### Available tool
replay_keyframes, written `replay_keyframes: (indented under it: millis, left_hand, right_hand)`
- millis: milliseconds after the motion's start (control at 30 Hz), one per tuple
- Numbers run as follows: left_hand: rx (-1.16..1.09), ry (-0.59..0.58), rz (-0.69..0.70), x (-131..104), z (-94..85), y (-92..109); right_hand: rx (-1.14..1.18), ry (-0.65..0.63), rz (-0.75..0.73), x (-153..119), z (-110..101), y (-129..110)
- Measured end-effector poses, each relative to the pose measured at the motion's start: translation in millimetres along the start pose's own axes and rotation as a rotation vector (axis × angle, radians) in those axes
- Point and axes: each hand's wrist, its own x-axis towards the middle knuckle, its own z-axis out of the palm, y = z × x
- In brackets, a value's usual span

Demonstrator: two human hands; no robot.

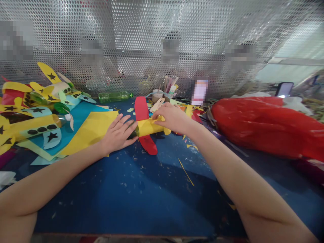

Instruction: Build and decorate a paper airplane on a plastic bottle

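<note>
A toy airplane made from a dark green bottle lies across the table, its body wrapped in yellow paper with red paper wings on the far and near sides. My left hand steadies its bare bottle end, the thumb on the near side and the fingers reaching over the top. With curled fingers, my right hand pinches at the top of the yellow wrap toward the tail. What exactly sits between those fingertips is partly hidden. A rounded yellow paper piece sticks out below the right hand.
Several decorated bottle airplanes crowd the left, beside yellow paper sheets. A green bottle lies at the back near a cup of sticks. A red plastic bag fills the right; paper scraps dot the blue table.
</note>
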Motion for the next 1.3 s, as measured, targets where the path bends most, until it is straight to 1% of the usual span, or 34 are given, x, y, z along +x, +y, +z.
replay_keyframes:
  millis: [67,133,167,233,300,400,533,667,767,933,1033,1100,1133,1200,1267,1300]
  left_hand:
    - [-0.011,0.004,-0.002,0,-0.4,0]
    - [-0.02,0.003,-0.009,0,-0.3,0]
    - [-0.027,0.002,-0.014,-1,-0.1,1]
    - [-0.046,0.004,-0.029,-1,0.9,1]
    - [-0.058,0.012,-0.043,-2,2.0,1]
    - [-0.051,-0.002,-0.054,-2,3.1,0]
    - [-0.026,-0.046,-0.079,-2,3.0,-1]
    - [-0.006,-0.108,-0.153,-2,3.1,-2]
    - [-0.013,-0.116,-0.184,-3,3.4,-3]
    - [-0.069,-0.087,-0.136,-3,3.4,-3]
    - [-0.084,-0.079,-0.149,-2,3.0,-3]
    - [-0.079,-0.07,-0.161,0,2.7,-3]
    - [-0.074,-0.063,-0.159,0,2.7,-3]
    - [-0.071,-0.039,-0.141,1,2.9,-3]
    - [-0.079,-0.012,-0.115,1,3.1,-3]
    - [-0.084,-0.002,-0.101,1,3.2,-3]
  right_hand:
    - [-0.039,-0.01,0.014,-1,-1,2]
    - [-0.039,0.02,0.0,-2,-4,6]
    - [-0.023,0.064,-0.013,-3,-6,7]
    - [0.03,0.193,-0.033,-4,-12,10]
    - [0.09,0.314,-0.024,-5,-18,11]
    - [0.151,0.396,0.023,-7,-25,10]
    - [0.171,0.406,0.078,-8,-25,11]
    - [0.189,0.405,0.128,-7,-21,22]
    - [0.197,0.427,0.203,-6,-19,38]
    - [0.134,0.469,0.438,-12,-18,77]
    - [0.054,0.444,0.555,-20,-19,102]
    - [-0.007,0.379,0.619,-25,-18,115]
    - [-0.038,0.321,0.64,-27,-18,120]
    - [-0.095,0.148,0.652,-29,-14,127]
    - [-0.124,-0.02,0.633,-29,-7,129]
    - [-0.129,-0.079,0.623,-29,-3,129]
